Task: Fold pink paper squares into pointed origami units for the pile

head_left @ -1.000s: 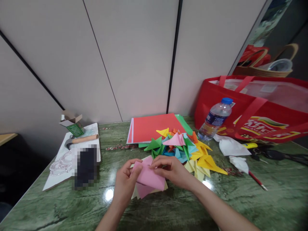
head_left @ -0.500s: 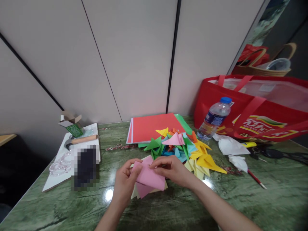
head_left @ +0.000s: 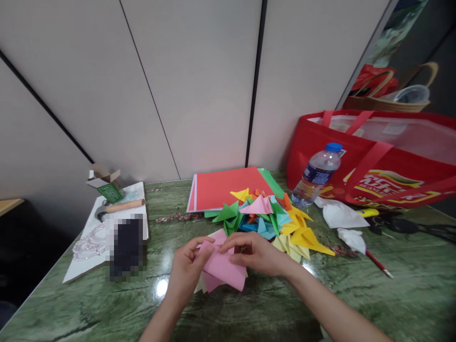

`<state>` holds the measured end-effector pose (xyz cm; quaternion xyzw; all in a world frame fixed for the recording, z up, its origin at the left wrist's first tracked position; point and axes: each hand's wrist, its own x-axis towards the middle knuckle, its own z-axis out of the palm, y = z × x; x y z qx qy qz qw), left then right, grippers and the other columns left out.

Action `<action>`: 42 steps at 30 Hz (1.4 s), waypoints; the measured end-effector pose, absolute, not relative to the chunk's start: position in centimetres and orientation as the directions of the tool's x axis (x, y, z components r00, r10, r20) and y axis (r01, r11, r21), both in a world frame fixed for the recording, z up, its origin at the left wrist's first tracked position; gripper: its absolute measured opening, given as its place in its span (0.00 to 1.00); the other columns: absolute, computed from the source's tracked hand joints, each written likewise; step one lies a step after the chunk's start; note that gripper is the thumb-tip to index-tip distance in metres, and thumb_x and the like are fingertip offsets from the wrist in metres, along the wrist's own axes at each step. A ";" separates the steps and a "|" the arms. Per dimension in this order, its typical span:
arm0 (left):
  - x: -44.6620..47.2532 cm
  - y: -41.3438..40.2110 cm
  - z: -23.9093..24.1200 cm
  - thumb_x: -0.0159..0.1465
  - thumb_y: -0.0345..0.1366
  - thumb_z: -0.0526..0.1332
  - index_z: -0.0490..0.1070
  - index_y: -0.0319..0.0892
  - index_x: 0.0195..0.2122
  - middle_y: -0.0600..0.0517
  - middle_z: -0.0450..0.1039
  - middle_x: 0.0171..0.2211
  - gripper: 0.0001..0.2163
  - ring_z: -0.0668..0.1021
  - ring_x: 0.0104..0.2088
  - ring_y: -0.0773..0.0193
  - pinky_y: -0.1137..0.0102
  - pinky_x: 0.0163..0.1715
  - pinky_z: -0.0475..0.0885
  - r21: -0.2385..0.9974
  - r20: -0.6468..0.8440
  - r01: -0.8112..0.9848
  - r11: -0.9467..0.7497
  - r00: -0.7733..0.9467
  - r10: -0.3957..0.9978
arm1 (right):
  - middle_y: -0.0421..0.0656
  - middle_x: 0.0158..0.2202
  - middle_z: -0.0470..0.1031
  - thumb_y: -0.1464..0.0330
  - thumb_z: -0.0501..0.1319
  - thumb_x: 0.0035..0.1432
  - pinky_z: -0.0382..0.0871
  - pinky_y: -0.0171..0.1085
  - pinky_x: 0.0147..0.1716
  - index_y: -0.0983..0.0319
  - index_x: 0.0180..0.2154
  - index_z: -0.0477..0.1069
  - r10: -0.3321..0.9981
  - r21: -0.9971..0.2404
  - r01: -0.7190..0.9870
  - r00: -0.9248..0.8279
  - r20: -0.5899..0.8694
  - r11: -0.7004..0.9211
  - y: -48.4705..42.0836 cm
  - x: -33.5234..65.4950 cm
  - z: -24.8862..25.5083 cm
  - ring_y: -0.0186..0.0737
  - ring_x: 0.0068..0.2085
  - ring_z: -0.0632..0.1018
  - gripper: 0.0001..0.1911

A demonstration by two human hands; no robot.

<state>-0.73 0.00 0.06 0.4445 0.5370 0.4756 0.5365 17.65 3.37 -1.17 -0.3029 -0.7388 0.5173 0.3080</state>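
Pinching a folded pink paper (head_left: 226, 271) between thumb and fingers of the left hand (head_left: 185, 267), with the right hand's (head_left: 261, 255) fingers bent onto its upper part, just above pale sheets (head_left: 200, 286) on the table (head_left: 281, 311). Seeing, at right, a gaping red bag (head_left: 413, 156) with unclear contents, and behind it a basket (head_left: 392, 107) holding red plastic (head_left: 370, 75) and a clear tub (head_left: 413, 96); at left, an open green box (head_left: 111, 192).

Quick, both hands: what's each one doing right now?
Left hand: closed, holding the folded pink paper under its thumb.
Right hand: fingers and thumb on the same paper; whether closed on it cannot be told.
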 end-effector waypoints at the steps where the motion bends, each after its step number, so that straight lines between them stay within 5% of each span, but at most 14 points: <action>1: -0.8 0.0 0.0 0.48 0.40 0.65 0.73 0.38 0.32 0.51 0.74 0.20 0.13 0.70 0.19 0.68 0.76 0.19 0.62 0.987 -0.156 -0.033 0.155 -0.020 0.988 | 0.41 0.39 0.73 0.74 0.59 0.51 0.62 0.30 0.28 0.57 0.39 0.74 0.760 -0.948 0.125 -0.632 0.152 0.294 3.4 17.7 -1.1 0.33 0.33 0.71 0.13; 10: -0.7 0.2 0.0 0.47 0.42 0.66 0.73 0.37 0.35 0.47 0.77 0.26 0.16 0.73 0.21 0.65 0.75 0.20 0.65 0.975 -0.203 -0.097 0.202 -0.001 0.979 | 0.41 0.40 0.73 0.73 0.60 0.50 0.63 0.30 0.30 0.58 0.40 0.74 0.744 -0.959 0.091 -0.652 0.146 0.268 3.5 17.7 -1.1 0.35 0.37 0.72 0.14; 17: 0.1 0.0 -0.4 0.46 0.42 0.68 0.68 0.36 0.43 0.49 0.76 0.24 0.25 0.76 0.24 0.64 0.70 0.27 0.72 0.919 -0.284 -0.285 0.274 0.008 0.959 | 0.44 0.40 0.72 0.76 0.58 0.49 0.65 0.32 0.31 0.60 0.38 0.74 0.883 -0.960 0.119 -0.434 0.178 0.252 3.3 16.6 -1.3 0.36 0.37 0.72 0.13; 26: 0.5 -0.1 -1.7 0.46 0.40 0.68 0.71 0.34 0.31 0.48 0.76 0.20 0.16 0.76 0.19 0.64 0.72 0.21 0.73 0.892 -0.411 -0.134 0.432 0.162 0.897 | 0.43 0.40 0.72 0.71 0.61 0.48 0.63 0.35 0.32 0.60 0.40 0.73 0.928 -0.976 0.108 -0.346 0.139 0.187 3.6 16.7 -2.3 0.34 0.32 0.70 0.14; 34: 0.3 -0.2 -1.2 0.46 0.40 0.68 0.69 0.33 0.32 0.47 0.76 0.20 0.17 0.78 0.20 0.62 0.73 0.19 0.73 0.888 -0.407 -0.142 0.437 0.194 0.892 | 0.42 0.40 0.70 0.70 0.64 0.44 0.60 0.30 0.24 0.61 0.40 0.72 0.905 -0.997 -0.071 -0.425 0.007 -0.026 3.8 16.9 -2.4 0.28 0.26 0.66 0.17; 42: 0.3 -0.2 -0.9 0.47 0.41 0.68 0.69 0.33 0.30 0.44 0.76 0.19 0.17 0.77 0.18 0.64 0.75 0.18 0.72 0.878 -0.437 -0.105 0.468 0.225 0.871 | 0.41 0.37 0.70 0.72 0.66 0.41 0.60 0.30 0.24 0.62 0.40 0.73 0.915 -0.996 -0.085 -0.403 -0.001 -0.038 3.8 16.9 -2.2 0.27 0.25 0.65 0.19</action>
